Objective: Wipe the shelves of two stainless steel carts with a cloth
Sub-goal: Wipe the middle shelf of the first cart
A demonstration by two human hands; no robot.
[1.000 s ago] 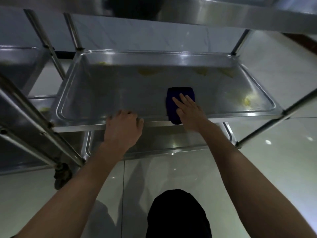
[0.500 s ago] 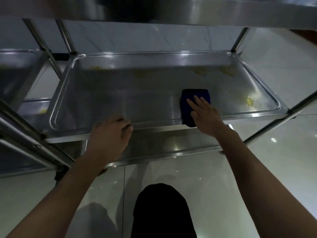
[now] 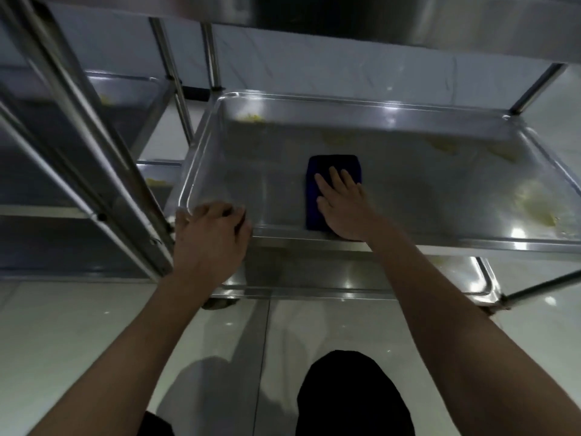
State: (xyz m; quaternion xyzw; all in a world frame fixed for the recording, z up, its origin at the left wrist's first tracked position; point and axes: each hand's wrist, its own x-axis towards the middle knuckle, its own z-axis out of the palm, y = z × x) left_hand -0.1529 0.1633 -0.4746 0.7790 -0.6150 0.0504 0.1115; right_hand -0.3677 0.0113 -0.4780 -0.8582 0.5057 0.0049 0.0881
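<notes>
Right hand [image 3: 342, 204] flat on blue cloth [image 3: 330, 166] mid-shelf [image 3: 408, 184]; left hand [image 3: 212, 229] grips near rim, yellow residue [image 3: 540, 212] right, second cart [image 3: 94, 127] left.

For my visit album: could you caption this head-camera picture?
Right hand presses a blue cloth flat on a smeared steel cart shelf while the left hand grips its front rim.

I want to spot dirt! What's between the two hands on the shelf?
Just bare steel shelf lies between the left hand and the right hand on its cloth, in the head view.
</notes>
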